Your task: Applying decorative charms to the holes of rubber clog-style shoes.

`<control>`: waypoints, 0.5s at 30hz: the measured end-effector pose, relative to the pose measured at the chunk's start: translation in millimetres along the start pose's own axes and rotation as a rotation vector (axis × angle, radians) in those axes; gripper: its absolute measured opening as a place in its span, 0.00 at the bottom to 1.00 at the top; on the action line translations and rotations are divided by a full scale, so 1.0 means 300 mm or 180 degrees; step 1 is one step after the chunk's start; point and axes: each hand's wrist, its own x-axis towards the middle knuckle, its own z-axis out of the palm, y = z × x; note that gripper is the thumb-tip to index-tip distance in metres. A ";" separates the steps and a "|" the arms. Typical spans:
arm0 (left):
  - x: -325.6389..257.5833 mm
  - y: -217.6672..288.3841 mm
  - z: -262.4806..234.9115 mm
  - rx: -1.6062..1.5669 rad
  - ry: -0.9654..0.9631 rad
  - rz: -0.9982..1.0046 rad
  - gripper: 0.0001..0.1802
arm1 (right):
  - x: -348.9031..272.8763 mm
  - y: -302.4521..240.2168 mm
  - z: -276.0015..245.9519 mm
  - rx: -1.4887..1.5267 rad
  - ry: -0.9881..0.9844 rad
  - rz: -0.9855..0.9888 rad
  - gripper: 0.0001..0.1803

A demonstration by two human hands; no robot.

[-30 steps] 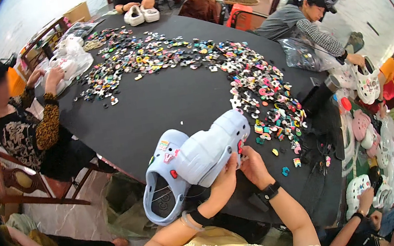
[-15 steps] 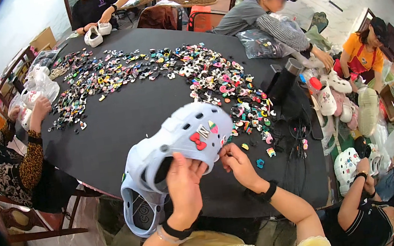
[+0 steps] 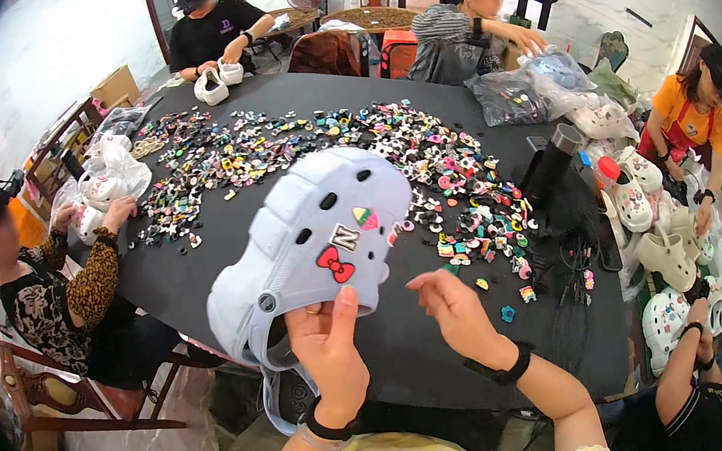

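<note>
My left hand [image 3: 329,344] grips a light-blue clog [image 3: 289,235] by its side near the opening, thumb outside and fingers inside. The clog is raised over the table, toe up and to the right. Its upper carries a red bow charm [image 3: 335,265], a letter charm [image 3: 344,238] and a strawberry-like charm [image 3: 365,218]. More charms at the toe side are partly turned away. My right hand [image 3: 464,317] hovers just right of the clog, apart from it, fingers loosely bent with nothing visible between them. Under the raised clog, a second light-blue clog [image 3: 274,410] is mostly hidden.
Small colourful charms [image 3: 465,184] lie in a wide arc across the black table [image 3: 223,216]. A dark cylinder [image 3: 554,165] and black cords [image 3: 560,281] are at the right. Several people sit or stand around the table with clogs; more clogs [image 3: 666,322] pile up on the right.
My right hand has come away from the clog's toe side, to the right and slightly down. The clog has tilted toe up in my left hand. The whole view has shifted a little.
</note>
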 end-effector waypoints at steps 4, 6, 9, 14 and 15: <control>0.039 0.034 -0.047 0.0113 0.0491 0.0377 0.21 | -0.018 -0.048 0.091 -0.0800 -0.1010 -0.0428 0.15; 0.058 0.076 -0.058 0.0063 0.0608 0.0415 0.21 | -0.034 -0.059 0.168 -0.1066 -0.1600 -0.0658 0.35; 0.068 0.120 -0.088 -0.0035 0.0726 0.0550 0.20 | -0.031 -0.042 0.265 -0.1409 -0.1796 -0.0718 0.50; 0.076 0.190 -0.179 -0.0326 0.0930 0.0542 0.20 | 0.022 -0.062 0.381 -0.1732 -0.1334 -0.0400 0.50; 0.076 0.199 -0.199 -0.0373 0.0913 0.0531 0.20 | 0.029 -0.070 0.382 -0.2150 -0.1316 -0.0432 0.49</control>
